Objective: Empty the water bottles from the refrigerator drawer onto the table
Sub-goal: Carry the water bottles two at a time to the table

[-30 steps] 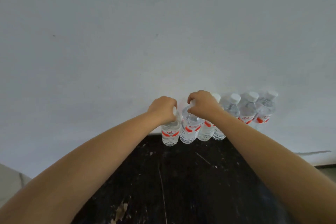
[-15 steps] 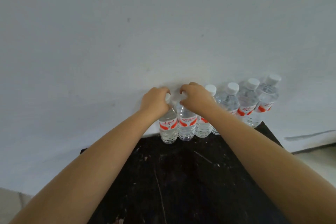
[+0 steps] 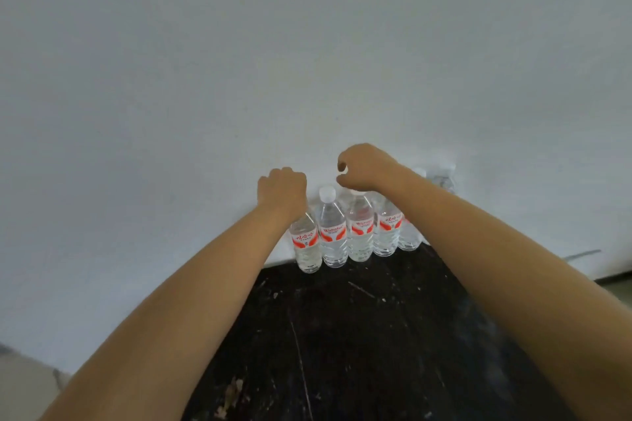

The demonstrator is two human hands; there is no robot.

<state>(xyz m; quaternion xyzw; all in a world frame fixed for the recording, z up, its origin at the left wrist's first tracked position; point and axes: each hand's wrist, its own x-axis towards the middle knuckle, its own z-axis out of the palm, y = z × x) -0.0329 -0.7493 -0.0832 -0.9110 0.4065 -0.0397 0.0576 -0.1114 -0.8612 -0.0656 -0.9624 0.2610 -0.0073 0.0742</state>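
Observation:
Several clear water bottles with red labels and white caps stand in a row at the far edge of the black table [image 3: 342,335], against the white wall. My left hand [image 3: 282,190] is curled in a fist over the top of the leftmost bottle [image 3: 306,243] and hides its cap. The second bottle [image 3: 330,232] stands free with its cap showing. My right hand [image 3: 369,167] hovers just above the third bottle [image 3: 359,229], fingers loosely curled, with nothing seen in it. My right forearm covers part of the bottles further right [image 3: 388,229].
The white wall [image 3: 307,61] rises directly behind the bottles. The table top is scratched and speckled. Pale floor shows at the lower left [image 3: 20,383] and a strip at the right edge [image 3: 619,287].
My right hand has come off the second bottle's cap and risen up and to the right. The left hand stays on the leftmost bottle. The view has tilted and the row looks closer.

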